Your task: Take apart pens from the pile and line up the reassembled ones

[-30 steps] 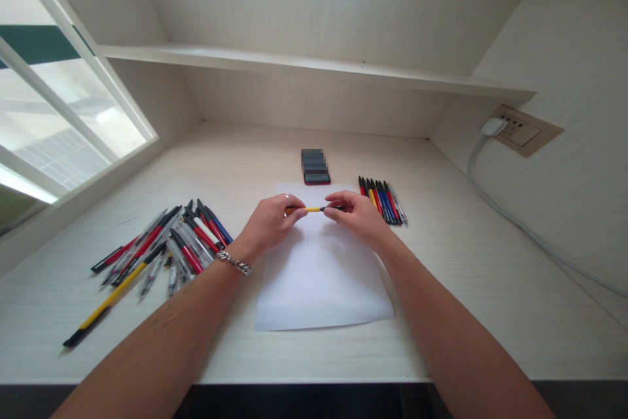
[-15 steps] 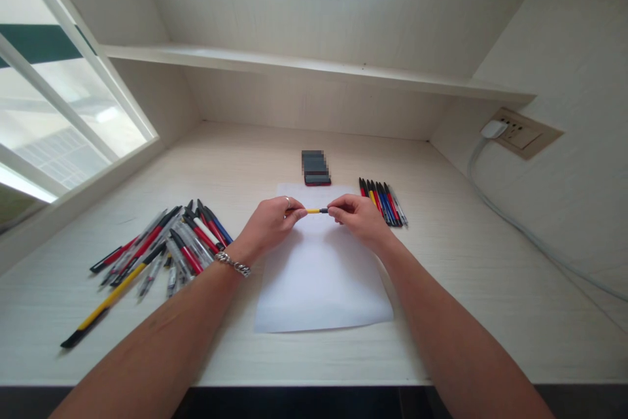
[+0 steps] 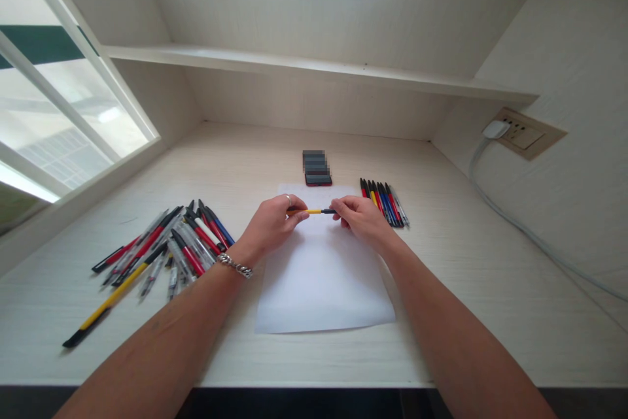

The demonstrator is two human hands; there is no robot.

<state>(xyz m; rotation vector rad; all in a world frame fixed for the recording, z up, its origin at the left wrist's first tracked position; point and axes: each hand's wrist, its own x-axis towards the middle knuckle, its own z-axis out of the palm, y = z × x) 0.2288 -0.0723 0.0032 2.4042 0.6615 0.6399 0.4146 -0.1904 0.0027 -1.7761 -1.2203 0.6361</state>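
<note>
A yellow pen (image 3: pixel 314 211) with a black end lies level between my two hands, above the upper part of a white sheet of paper (image 3: pixel 324 288). My left hand (image 3: pixel 279 216) pinches its yellow barrel between thumb and fingers. At the black end, my right hand (image 3: pixel 356 215) is closed in a pinch, and the tip is partly hidden by the fingers. Just right of that hand, several pens (image 3: pixel 385 203) lie side by side in a row. Left of my left wrist sits a loose pile of pens (image 3: pixel 161 242) in red, black, blue, white, yellow and clear.
A dark phone-like object (image 3: pixel 318 169), blurred out, lies beyond the paper. A shelf (image 3: pixel 314 67) crosses the back of the desk. On the right wall, a white plug sits in a socket (image 3: pixel 524 134), its cable (image 3: pixel 520 226) hanging down. The desk's front edge (image 3: pixel 314 385) is near me.
My right hand has shifted slightly right along the pen's black end, so more of that end shows. My left hand keeps hold of the barrel.
</note>
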